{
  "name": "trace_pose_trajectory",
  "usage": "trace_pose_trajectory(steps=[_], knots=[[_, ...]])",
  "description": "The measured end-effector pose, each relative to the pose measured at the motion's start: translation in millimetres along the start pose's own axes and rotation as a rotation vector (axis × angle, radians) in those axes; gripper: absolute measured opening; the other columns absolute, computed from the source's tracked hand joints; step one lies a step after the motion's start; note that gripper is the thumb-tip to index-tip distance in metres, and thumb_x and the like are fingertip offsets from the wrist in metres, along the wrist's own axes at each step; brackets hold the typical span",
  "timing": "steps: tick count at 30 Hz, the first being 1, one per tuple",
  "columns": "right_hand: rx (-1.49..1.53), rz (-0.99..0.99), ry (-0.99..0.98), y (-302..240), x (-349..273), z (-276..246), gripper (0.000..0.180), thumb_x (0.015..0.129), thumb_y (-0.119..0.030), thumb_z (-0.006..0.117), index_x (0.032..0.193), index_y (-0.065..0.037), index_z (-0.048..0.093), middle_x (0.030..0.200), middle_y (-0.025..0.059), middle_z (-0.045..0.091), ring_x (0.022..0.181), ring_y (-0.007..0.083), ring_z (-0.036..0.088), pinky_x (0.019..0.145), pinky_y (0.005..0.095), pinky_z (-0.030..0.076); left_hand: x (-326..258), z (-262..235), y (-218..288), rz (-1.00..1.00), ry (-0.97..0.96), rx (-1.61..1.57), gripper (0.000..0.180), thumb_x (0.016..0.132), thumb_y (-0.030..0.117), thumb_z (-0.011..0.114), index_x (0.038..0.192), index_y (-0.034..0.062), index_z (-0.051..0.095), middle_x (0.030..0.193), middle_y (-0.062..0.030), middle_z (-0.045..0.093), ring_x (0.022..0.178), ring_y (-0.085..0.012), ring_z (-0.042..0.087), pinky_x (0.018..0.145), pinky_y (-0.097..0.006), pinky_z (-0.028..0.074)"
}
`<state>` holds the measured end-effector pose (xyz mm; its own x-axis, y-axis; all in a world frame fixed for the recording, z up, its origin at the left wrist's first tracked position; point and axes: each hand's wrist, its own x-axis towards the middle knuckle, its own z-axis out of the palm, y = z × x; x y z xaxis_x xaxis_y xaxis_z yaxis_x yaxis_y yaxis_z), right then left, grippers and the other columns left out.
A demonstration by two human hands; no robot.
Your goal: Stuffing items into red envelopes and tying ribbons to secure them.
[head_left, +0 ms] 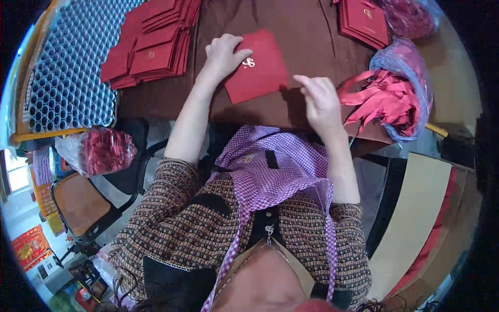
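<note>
A dark red square card [260,73] with a small gold emblem lies tilted on the brown table [306,31]. My left hand [223,54] rests flat on the card's left corner, fingers spread. To the right of the card, my right hand [319,101] hovers just off its lower right edge with the fingers curled and thumb pinched to a fingertip; whether something small is in the pinch cannot be seen.
Piles of red cards [150,44] lie at the left, another stack [364,21] at the far right. A blue plastic bag of red ribbons [395,99] sits beside my right hand. Blue tubes [67,73], a bag of red bits [101,151] and a chair [83,205] are at left.
</note>
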<state>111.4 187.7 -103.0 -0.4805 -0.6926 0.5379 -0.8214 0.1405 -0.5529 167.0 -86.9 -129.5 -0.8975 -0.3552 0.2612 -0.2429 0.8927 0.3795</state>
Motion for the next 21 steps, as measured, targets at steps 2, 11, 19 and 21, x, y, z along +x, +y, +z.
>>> trace_pose_trajectory(steps=[2, 11, 19, 21], knots=[[0.03, 0.085, 0.034, -2, 1, 25, 0.025, 0.081, 0.002, 0.058, 0.105, -0.001, 0.061, 0.088, 0.0125, 0.062, 0.084, 0.0265, 0.059, 0.075, 0.0351, 0.048, 0, 8, 4, 0.028, 0.016, 0.047, 0.039, 0.078, 0.033, 0.069, 0.105, 0.0042, 0.067, 0.108, -0.014, 0.062, 0.102, -0.033, 0.059, 0.086, -0.043, 0.047], [0.195, 0.463, 0.116, 17, -8, 32, 0.012, 0.081, -0.005, 0.063, 0.091, 0.002, 0.063, 0.089, 0.0123, 0.066, 0.084, 0.0181, 0.063, 0.074, 0.029, 0.049, -7, 38, 67, 0.183, 0.094, -0.048, 0.032, 0.069, 0.022, 0.075, 0.096, 0.0085, 0.065, 0.097, -0.0096, 0.058, 0.097, -0.0292, 0.051, 0.085, -0.047, 0.035], [0.004, 0.412, 0.205, 17, -14, 16, 0.009, 0.079, -0.002, 0.064, 0.087, 0.0, 0.065, 0.086, 0.0105, 0.066, 0.082, 0.0209, 0.063, 0.073, 0.0296, 0.048, -10, 26, 89, -0.123, -0.402, -0.627, 0.032, 0.078, 0.012, 0.069, 0.104, -0.0041, 0.062, 0.091, -0.0132, 0.067, 0.085, -0.0186, 0.062, 0.079, -0.03, 0.049], [-0.262, 0.252, 0.172, 13, -12, 12, 0.008, 0.077, -0.002, 0.065, 0.085, -0.001, 0.065, 0.083, 0.0111, 0.066, 0.078, 0.0241, 0.063, 0.068, 0.0337, 0.048, -17, 36, 86, -0.044, -0.309, -0.574, 0.032, 0.079, 0.011, 0.067, 0.104, -0.0063, 0.061, 0.089, -0.0121, 0.068, 0.082, -0.0182, 0.063, 0.077, -0.03, 0.049]])
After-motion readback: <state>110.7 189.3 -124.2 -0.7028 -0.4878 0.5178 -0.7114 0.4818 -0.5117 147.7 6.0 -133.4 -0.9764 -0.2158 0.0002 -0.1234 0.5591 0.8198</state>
